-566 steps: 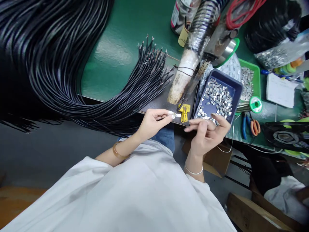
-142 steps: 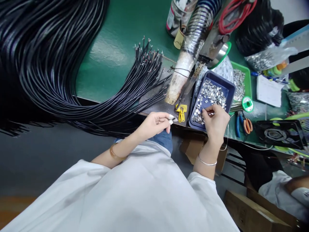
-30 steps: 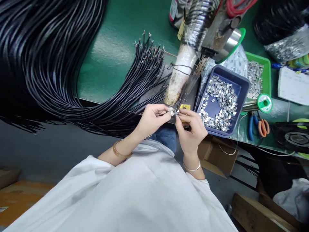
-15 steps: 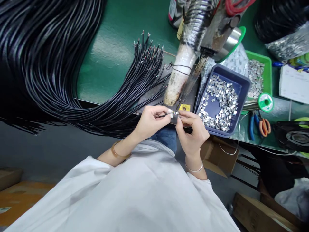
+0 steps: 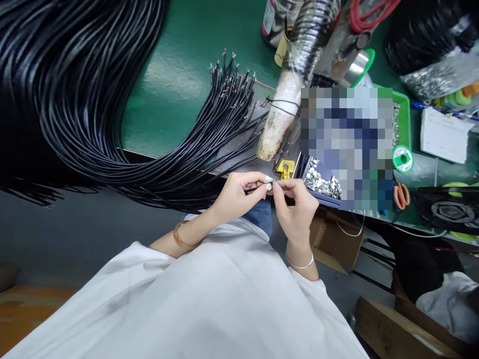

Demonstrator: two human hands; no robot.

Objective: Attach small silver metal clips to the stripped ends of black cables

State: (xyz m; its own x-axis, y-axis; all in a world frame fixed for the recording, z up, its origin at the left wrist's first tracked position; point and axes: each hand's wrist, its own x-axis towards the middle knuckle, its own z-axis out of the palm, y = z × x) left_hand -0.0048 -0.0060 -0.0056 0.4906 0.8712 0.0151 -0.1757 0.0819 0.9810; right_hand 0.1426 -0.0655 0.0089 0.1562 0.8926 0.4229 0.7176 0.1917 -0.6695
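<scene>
My left hand (image 5: 241, 197) pinches the end of a black cable, its fingertips closed near the table's front edge. Right beside it, my right hand (image 5: 297, 204) has thumb and forefinger pressed together on a tiny piece at the cable's end; a small metal part seems to be there, mostly hidden by the fingertips. The fingertips of both hands nearly touch. Behind and left of them lies a thick bundle of black cables (image 5: 175, 164) with stripped ends. To the right, small metal pieces (image 5: 322, 184) fill a dark blue tray (image 5: 331, 202), which is partly pixelated.
A wrapped duct (image 5: 284, 94) hangs down just beyond my hands, with a yellow object (image 5: 285, 168) below its tip. Farther right are a green tray (image 5: 404, 119), a solder spool (image 5: 403, 159), orange-handled pliers (image 5: 401, 196) and a paper pad (image 5: 443, 134). An open cardboard box (image 5: 335, 242) stands below.
Both hands have moved slightly down, and their fingertips have come closer together over the cable's end. The view has shifted a little, and a pixelated patch now covers much of the blue tray.
</scene>
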